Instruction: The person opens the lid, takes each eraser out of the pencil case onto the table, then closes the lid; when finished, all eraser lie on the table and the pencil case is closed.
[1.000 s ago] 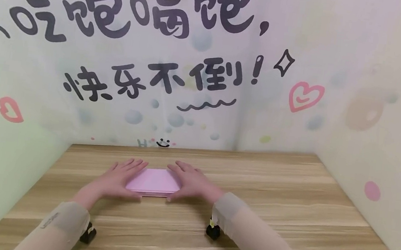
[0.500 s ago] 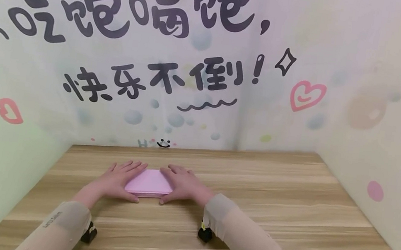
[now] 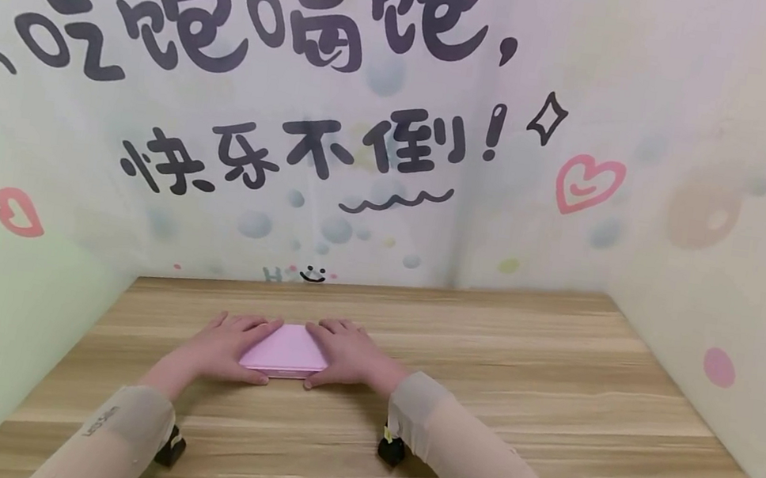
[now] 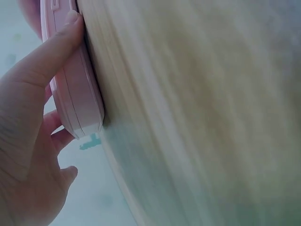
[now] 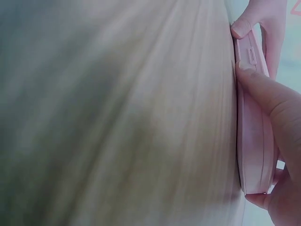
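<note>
A flat pink box (image 3: 287,348) with rounded corners lies on the wooden tabletop, between both hands in the head view. My left hand (image 3: 219,346) grips its left end, thumb along the front side and fingers toward the back. At the opposite end my right hand (image 3: 349,356) holds it the same way, its thumb on the front side. In the right wrist view, a small clasp and a lid seam show on the side of the pink box (image 5: 256,132), between the two thumbs. The left wrist view shows the box's rounded corner (image 4: 87,113) close against the table. The palms cover both ends.
The wood-grain table (image 3: 512,414) meets a white printed backdrop (image 3: 383,239) with black lettering behind. Pale side walls (image 3: 727,297) stand left and right. Black wrist cameras (image 3: 392,447) hang beneath the sleeves.
My right hand has shifted left, farther onto the box, and its thumb has come closer to the left thumb. The left fingers now bend more around the box's end.
</note>
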Demonstrator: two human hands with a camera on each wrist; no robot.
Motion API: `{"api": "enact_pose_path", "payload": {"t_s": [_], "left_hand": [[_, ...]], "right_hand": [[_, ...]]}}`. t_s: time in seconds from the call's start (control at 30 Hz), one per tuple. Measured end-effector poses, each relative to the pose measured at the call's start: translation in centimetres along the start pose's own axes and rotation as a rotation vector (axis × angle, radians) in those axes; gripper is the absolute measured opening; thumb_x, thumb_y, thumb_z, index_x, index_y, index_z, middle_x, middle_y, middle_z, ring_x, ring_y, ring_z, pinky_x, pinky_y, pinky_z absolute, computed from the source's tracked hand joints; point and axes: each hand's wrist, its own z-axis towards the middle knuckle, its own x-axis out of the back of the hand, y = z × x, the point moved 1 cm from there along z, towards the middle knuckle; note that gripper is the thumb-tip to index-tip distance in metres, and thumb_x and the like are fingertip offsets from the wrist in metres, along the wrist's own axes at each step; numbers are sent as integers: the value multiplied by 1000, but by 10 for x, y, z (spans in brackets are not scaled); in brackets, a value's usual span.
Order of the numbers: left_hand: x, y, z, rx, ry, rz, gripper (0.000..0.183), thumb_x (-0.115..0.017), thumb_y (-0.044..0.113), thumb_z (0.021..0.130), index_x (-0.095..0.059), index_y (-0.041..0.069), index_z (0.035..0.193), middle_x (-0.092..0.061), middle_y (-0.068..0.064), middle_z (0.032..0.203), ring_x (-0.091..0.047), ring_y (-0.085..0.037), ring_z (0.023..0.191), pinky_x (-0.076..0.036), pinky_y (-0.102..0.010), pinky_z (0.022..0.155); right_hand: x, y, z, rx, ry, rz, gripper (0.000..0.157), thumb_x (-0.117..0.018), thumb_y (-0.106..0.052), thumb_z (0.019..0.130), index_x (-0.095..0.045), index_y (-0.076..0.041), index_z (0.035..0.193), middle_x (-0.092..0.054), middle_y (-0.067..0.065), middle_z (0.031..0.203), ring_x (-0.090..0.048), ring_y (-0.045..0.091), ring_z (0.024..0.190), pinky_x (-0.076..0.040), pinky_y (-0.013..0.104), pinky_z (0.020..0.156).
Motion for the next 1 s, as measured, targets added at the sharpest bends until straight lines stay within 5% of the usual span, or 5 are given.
{"api": "enact_pose_path", "payload": {"t_s": [1.0], "left_hand": [[0, 3, -2, 2, 32, 51, 97, -66, 70, 75, -38, 16, 150, -45, -21, 142, -41, -43, 130, -15, -72, 105]], "right_hand": [[-2, -3, -1, 25, -12, 32, 88, -64, -58, 86, -29, -15, 154, -30, 14, 154, -28, 37, 139, -23, 58, 110]]}}
